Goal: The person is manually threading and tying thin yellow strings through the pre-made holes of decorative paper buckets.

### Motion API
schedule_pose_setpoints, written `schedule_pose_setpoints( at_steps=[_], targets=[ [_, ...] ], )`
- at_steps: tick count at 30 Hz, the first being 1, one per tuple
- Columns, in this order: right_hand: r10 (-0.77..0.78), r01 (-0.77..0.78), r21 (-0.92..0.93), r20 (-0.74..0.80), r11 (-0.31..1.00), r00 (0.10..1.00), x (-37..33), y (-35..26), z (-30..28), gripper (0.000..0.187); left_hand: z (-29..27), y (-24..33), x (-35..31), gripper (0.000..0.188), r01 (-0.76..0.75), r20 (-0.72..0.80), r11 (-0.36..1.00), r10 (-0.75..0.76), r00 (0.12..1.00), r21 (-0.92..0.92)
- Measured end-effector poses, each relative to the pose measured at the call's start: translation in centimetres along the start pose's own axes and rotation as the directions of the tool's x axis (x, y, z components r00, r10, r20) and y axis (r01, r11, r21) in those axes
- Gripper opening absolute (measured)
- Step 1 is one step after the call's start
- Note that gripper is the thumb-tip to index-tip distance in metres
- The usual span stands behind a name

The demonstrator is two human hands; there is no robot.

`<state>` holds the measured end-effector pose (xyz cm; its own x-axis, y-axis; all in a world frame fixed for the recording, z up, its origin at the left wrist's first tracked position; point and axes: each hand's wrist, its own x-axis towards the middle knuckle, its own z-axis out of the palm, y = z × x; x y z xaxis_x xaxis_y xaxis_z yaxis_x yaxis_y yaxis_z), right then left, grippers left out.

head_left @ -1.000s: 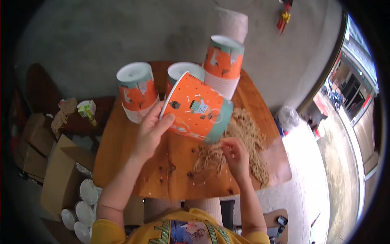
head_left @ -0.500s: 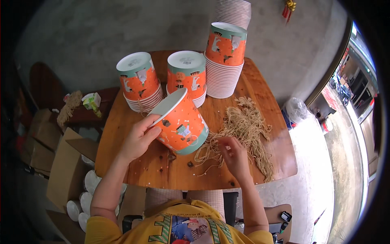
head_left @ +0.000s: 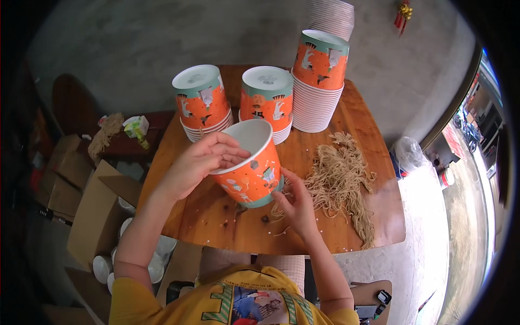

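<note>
An orange paper bucket (head_left: 250, 176) with a green base band and cartoon figures is tilted above the near middle of the table, its white mouth facing up and left. My left hand (head_left: 201, 162) grips its left rim, bent fingers reaching over into the mouth; the thumb is hidden. My right hand (head_left: 298, 207) holds the lower right side near the base, fingers behind and thumb in front. To the right of that hand lies a loose heap of tan string (head_left: 341, 187). Behind the bucket stand upside-down nested stacks: a left stack (head_left: 203, 105), a middle stack (head_left: 266, 103) and a taller right stack (head_left: 319, 81).
The wooden table (head_left: 374, 130) has rounded edges. An open cardboard box (head_left: 89, 211) with white tubs stands on the floor at left. More string (head_left: 105, 135) and a tissue pack (head_left: 136, 127) lie on a bench. A plastic bag (head_left: 407, 150) sits beyond the right edge.
My right hand has moved from the string to the bucket's base. The left fingers have shifted over the rim into the mouth, and the bucket has turned. The whole view has shifted slightly.
</note>
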<state>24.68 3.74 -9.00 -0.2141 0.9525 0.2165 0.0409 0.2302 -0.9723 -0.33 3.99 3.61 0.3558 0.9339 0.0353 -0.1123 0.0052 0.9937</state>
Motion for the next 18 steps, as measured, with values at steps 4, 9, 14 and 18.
schedule_pose_setpoints(
  at_steps=[4, 9, 14, 18],
  targets=[
    [0.067, -0.064, 0.084, -0.028, 0.994, 0.997, 0.3, 0.3, 0.5, 0.054, 0.4, -1.0, 0.4, 0.033, -0.079, 0.021, 0.984, 0.077, 0.997, 0.157],
    [0.068, -0.062, 0.134, -0.043, 0.989, 0.997, 0.4, 0.8, 0.7, 0.053, 1.1, -0.8, -0.2, 0.024, -0.043, 0.013, 0.958, 0.041, 0.999, 0.282],
    [0.050, -0.040, 0.144, -0.062, 0.989, 0.997, 0.3, -0.1, 1.2, 0.051, 1.5, -0.8, -0.5, 0.015, 0.050, -0.041, 0.865, -0.034, 0.999, 0.500],
    [-0.156, 0.121, -0.270, -0.112, 0.955, 0.981, 0.1, -0.5, 1.7, 0.050, 2.0, -0.7, -0.6, 0.011, 0.088, -0.024, 0.881, -0.087, 0.996, 0.464]
  ],
)
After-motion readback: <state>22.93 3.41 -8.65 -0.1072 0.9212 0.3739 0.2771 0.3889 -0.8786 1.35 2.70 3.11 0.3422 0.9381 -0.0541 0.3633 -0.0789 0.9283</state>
